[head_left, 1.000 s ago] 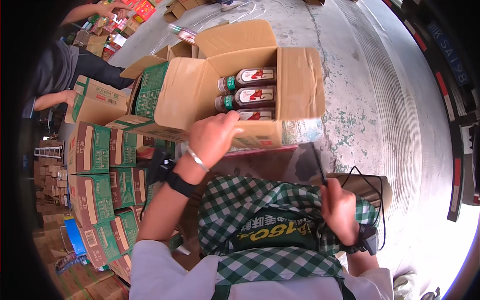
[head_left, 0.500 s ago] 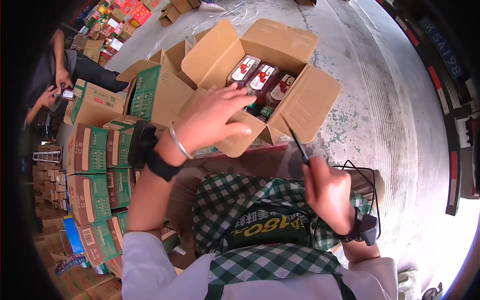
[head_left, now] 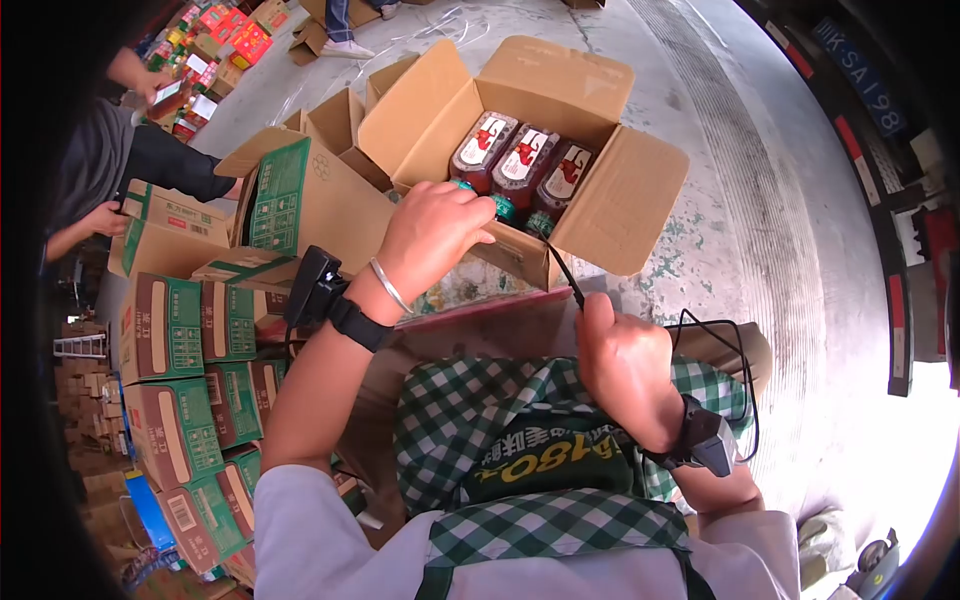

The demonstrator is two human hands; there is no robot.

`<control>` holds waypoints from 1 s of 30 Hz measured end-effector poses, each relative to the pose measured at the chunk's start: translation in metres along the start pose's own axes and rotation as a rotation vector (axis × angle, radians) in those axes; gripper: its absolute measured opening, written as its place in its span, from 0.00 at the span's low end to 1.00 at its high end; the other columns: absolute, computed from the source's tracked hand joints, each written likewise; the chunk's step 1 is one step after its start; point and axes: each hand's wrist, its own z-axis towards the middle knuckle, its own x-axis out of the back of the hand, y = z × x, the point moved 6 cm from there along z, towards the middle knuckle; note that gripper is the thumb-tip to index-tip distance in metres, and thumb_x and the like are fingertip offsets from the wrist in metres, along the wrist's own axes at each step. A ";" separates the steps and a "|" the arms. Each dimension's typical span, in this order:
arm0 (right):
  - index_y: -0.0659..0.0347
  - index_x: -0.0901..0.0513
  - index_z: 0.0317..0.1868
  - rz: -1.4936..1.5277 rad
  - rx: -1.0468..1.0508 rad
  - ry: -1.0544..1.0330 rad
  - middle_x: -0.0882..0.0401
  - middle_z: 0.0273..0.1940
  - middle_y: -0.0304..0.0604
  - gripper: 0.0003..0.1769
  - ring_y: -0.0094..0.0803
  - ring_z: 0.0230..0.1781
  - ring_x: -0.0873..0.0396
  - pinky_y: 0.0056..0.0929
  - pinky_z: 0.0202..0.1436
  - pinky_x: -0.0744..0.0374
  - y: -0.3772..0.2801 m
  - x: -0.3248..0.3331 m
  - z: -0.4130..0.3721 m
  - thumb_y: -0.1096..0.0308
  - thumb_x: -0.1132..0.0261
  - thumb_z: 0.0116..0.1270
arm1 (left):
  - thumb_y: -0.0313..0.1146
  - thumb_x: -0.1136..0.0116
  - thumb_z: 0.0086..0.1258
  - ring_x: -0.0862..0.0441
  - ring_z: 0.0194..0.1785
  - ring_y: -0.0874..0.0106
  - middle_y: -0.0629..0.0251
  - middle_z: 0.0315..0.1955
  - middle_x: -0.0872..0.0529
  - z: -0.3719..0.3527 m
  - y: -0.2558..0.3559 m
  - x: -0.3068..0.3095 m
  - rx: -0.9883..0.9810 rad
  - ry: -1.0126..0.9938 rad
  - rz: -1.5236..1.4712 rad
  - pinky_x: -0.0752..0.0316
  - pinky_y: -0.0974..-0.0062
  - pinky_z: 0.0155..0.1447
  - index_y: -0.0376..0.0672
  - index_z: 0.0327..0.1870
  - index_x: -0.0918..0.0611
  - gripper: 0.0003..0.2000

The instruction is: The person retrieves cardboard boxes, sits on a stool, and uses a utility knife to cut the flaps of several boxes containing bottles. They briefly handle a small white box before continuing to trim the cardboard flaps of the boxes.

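An open cardboard box point(head_left: 433, 130) holds three bottles of dark red liquid with white labels and green caps, such as the middle bottle point(head_left: 524, 160). My left hand point(head_left: 436, 230) is over the near left edge of the box, its fingers closed around the green cap of the left bottle point(head_left: 484, 145). My right hand point(head_left: 628, 360) is closed on the handle of a thin black tool point(head_left: 566, 274). The tool's tip reaches the box's near right corner, close to the right bottle point(head_left: 563, 185).
Green and brown cartons point(head_left: 170, 330) are stacked at the left. Beside my box stands another open carton point(head_left: 330, 200). A co-worker's hand point(head_left: 155, 88) holds a bottle at the upper left. A black cable point(head_left: 748, 380) loops by my right knee.
My left hand has gone from spread over the box to closed at the left bottle's cap. The near flap has dropped down. My right hand has shifted slightly left and up with the tool.
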 end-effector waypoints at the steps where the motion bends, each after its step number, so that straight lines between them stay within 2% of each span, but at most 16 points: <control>1: 0.59 0.33 0.30 -0.010 0.006 0.001 0.27 0.15 0.44 0.10 0.42 0.14 0.24 0.38 0.17 0.28 -0.001 0.002 -0.003 0.71 0.39 0.65 | 0.36 0.35 0.56 0.23 0.38 0.62 0.64 0.28 0.21 -0.002 0.002 0.001 -0.013 0.021 -0.009 0.30 0.64 0.46 0.44 0.33 0.23 0.10; 2: 0.59 0.33 0.30 -0.015 0.005 0.002 0.27 0.15 0.44 0.10 0.42 0.14 0.24 0.38 0.17 0.28 -0.001 0.003 -0.007 0.71 0.39 0.65 | 0.37 0.34 0.56 0.23 0.37 0.62 0.64 0.27 0.21 -0.002 0.002 0.002 -0.026 0.048 -0.015 0.31 0.64 0.44 0.44 0.32 0.24 0.11; 4: 0.58 0.31 0.31 -0.148 0.001 -0.105 0.26 0.17 0.36 0.09 0.27 0.18 0.21 0.26 0.18 0.26 0.000 -0.006 -0.019 0.72 0.37 0.56 | 0.37 0.34 0.56 0.23 0.37 0.62 0.64 0.27 0.21 -0.004 0.002 0.002 -0.032 0.070 -0.014 0.30 0.64 0.44 0.44 0.32 0.24 0.11; 6: 0.57 0.32 0.31 -0.156 -0.025 -0.108 0.26 0.17 0.35 0.09 0.27 0.19 0.21 0.26 0.18 0.26 0.003 -0.015 -0.014 0.72 0.37 0.56 | 0.37 0.34 0.56 0.23 0.37 0.62 0.64 0.26 0.22 -0.002 0.001 0.001 -0.046 0.093 -0.015 0.30 0.64 0.44 0.44 0.32 0.23 0.11; 8: 0.59 0.34 0.31 -0.102 -0.016 -0.064 0.27 0.15 0.43 0.11 0.40 0.14 0.24 0.37 0.17 0.27 0.004 -0.025 -0.009 0.70 0.39 0.66 | 0.36 0.34 0.55 0.23 0.37 0.62 0.64 0.26 0.21 -0.001 0.000 0.000 -0.029 0.098 0.023 0.30 0.64 0.43 0.44 0.32 0.23 0.10; 13: 0.59 0.34 0.31 -0.049 -0.051 -0.081 0.27 0.15 0.43 0.11 0.41 0.16 0.23 0.37 0.18 0.27 0.016 -0.041 -0.033 0.69 0.39 0.66 | 0.36 0.34 0.55 0.23 0.37 0.61 0.64 0.26 0.21 -0.003 0.003 0.002 -0.029 0.110 -0.001 0.30 0.63 0.44 0.44 0.32 0.23 0.10; 18: 0.59 0.32 0.32 0.090 -0.007 -0.109 0.28 0.15 0.45 0.09 0.44 0.16 0.24 0.40 0.19 0.28 0.027 -0.014 -0.051 0.71 0.38 0.64 | 0.36 0.33 0.54 0.23 0.36 0.60 0.62 0.26 0.21 -0.016 0.009 0.002 0.086 0.127 0.083 0.29 0.62 0.43 0.44 0.31 0.22 0.10; 20: 0.61 0.29 0.34 0.137 -0.105 -0.096 0.28 0.16 0.48 0.06 0.47 0.16 0.24 0.41 0.18 0.29 0.051 0.004 -0.067 0.74 0.38 0.65 | 0.35 0.33 0.53 0.21 0.33 0.60 0.63 0.23 0.21 -0.016 0.017 0.002 0.155 0.231 0.106 0.27 0.61 0.39 0.43 0.31 0.22 0.10; 22: 0.61 0.29 0.35 0.087 -0.193 -0.026 0.27 0.16 0.48 0.06 0.47 0.15 0.24 0.40 0.18 0.28 0.071 0.025 -0.069 0.72 0.39 0.66 | 0.32 0.35 0.53 0.20 0.30 0.59 0.61 0.20 0.21 0.013 0.028 0.000 0.280 0.365 0.121 0.26 0.61 0.34 0.42 0.28 0.23 0.09; 23: 0.61 0.29 0.35 0.139 -0.234 0.019 0.27 0.16 0.49 0.06 0.48 0.15 0.25 0.41 0.18 0.29 0.078 0.033 -0.063 0.73 0.39 0.67 | 0.31 0.35 0.55 0.20 0.33 0.56 0.58 0.23 0.20 0.033 0.032 -0.013 0.419 0.377 0.118 0.26 0.60 0.37 0.40 0.29 0.24 0.09; 24: 0.62 0.29 0.36 0.191 -0.280 0.061 0.28 0.16 0.51 0.05 0.50 0.15 0.25 0.41 0.18 0.29 0.085 0.041 -0.055 0.73 0.40 0.68 | 0.31 0.39 0.59 0.19 0.34 0.57 0.57 0.24 0.19 0.058 0.046 -0.022 0.526 0.384 0.086 0.26 0.60 0.36 0.40 0.31 0.25 0.08; 25: 0.62 0.29 0.36 0.238 -0.300 0.096 0.28 0.16 0.52 0.05 0.50 0.15 0.25 0.41 0.17 0.31 0.085 0.049 -0.043 0.73 0.40 0.69 | 0.31 0.45 0.64 0.19 0.41 0.56 0.53 0.33 0.17 0.086 0.060 -0.040 0.594 0.292 0.078 0.24 0.60 0.45 0.37 0.42 0.23 0.09; 26: 0.62 0.29 0.36 0.246 -0.347 0.106 0.28 0.16 0.52 0.05 0.50 0.15 0.25 0.39 0.16 0.31 0.086 0.055 -0.034 0.73 0.41 0.69 | 0.32 0.51 0.68 0.23 0.55 0.50 0.45 0.49 0.20 0.101 0.087 -0.031 0.547 0.395 0.285 0.29 0.55 0.61 0.33 0.55 0.25 0.17; 27: 0.62 0.29 0.35 0.241 -0.334 0.144 0.28 0.16 0.52 0.05 0.49 0.15 0.25 0.39 0.16 0.31 0.085 0.061 -0.024 0.73 0.41 0.69 | 0.32 0.52 0.69 0.29 0.64 0.47 0.38 0.59 0.27 0.107 0.117 -0.020 0.475 0.444 0.245 0.42 0.47 0.70 0.32 0.63 0.29 0.22; 28: 0.62 0.28 0.35 0.239 -0.324 0.178 0.29 0.15 0.52 0.05 0.49 0.14 0.25 0.38 0.16 0.31 0.083 0.066 -0.017 0.73 0.41 0.69 | 0.31 0.53 0.69 0.31 0.67 0.47 0.40 0.60 0.26 0.102 0.139 0.006 0.370 0.459 0.155 0.44 0.46 0.71 0.34 0.62 0.27 0.21; 30: 0.62 0.28 0.34 0.226 -0.267 0.205 0.29 0.15 0.51 0.05 0.48 0.14 0.25 0.38 0.16 0.30 0.076 0.069 -0.007 0.73 0.41 0.69 | 0.29 0.50 0.65 0.22 0.58 0.49 0.47 0.49 0.17 0.077 0.136 0.063 0.241 0.501 0.130 0.43 0.45 0.70 0.34 0.54 0.21 0.17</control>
